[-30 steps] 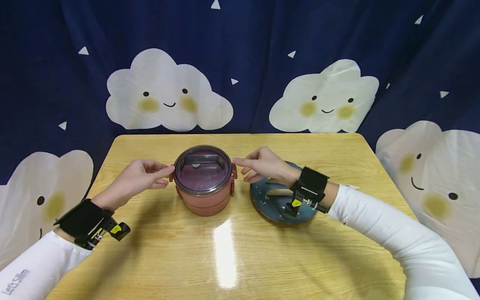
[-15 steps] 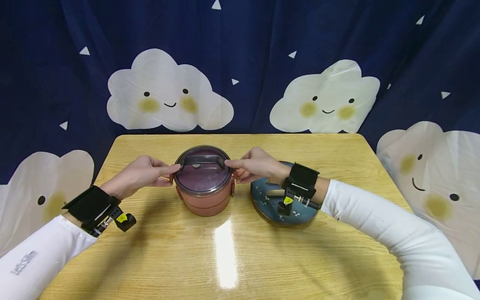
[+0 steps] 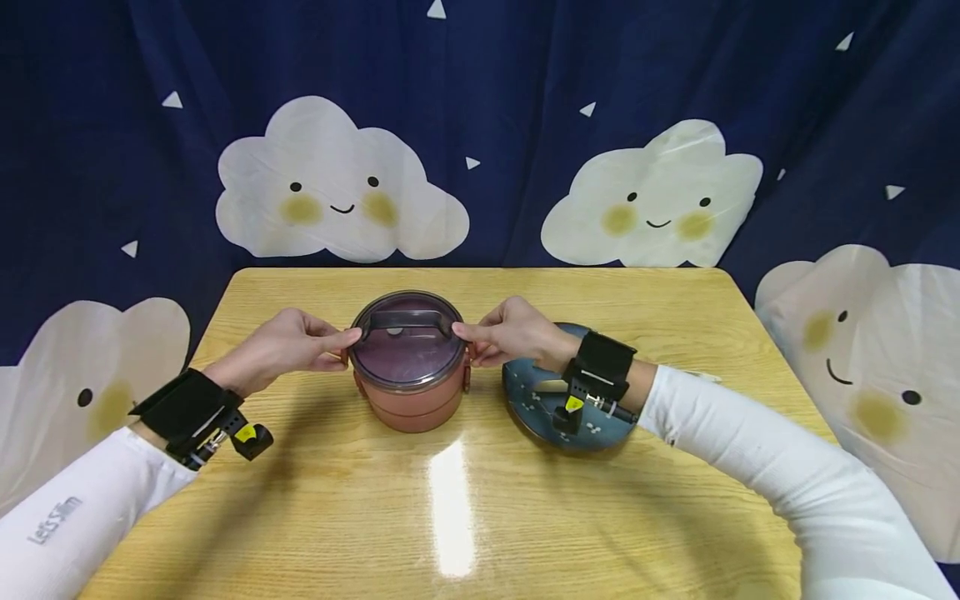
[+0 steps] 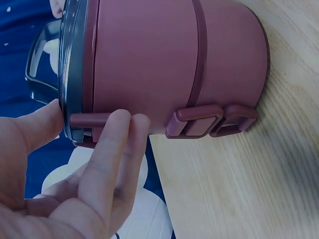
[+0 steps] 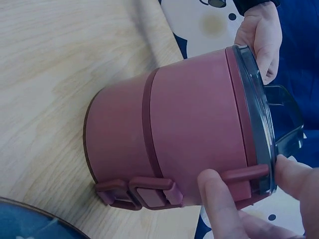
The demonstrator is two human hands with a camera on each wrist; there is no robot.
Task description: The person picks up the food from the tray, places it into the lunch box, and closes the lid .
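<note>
A pink two-tier lunch box [image 3: 416, 408] stands upright on the table, under a clear purplish lid [image 3: 405, 358] with a carrying handle [image 3: 407, 319]. My left hand [image 3: 300, 340] pinches the upper side latch [image 4: 89, 119] on the left: thumb against the lid's rim, two fingertips at the latch's lower end. Opposite it, my right hand [image 3: 517, 332] does the same with the other upper latch [image 5: 244, 173], its thumb at the lid's edge and forefinger beside the latch. Lower latches [image 4: 197, 122] join the two tiers.
Right of the lunch box lies a blue patterned plate [image 3: 528, 408], partly hidden beneath my right wrist. A pale, flat-ended item [image 3: 551, 386] rests on it. The wooden table [image 3: 337, 517] ends at the back against a dark blue cloud-print curtain [image 3: 502, 83].
Both hands have come inward to the lunch box, the right one moving left, and the thumbs now lie on the lid's rim. The lunch box and plate have stayed put.
</note>
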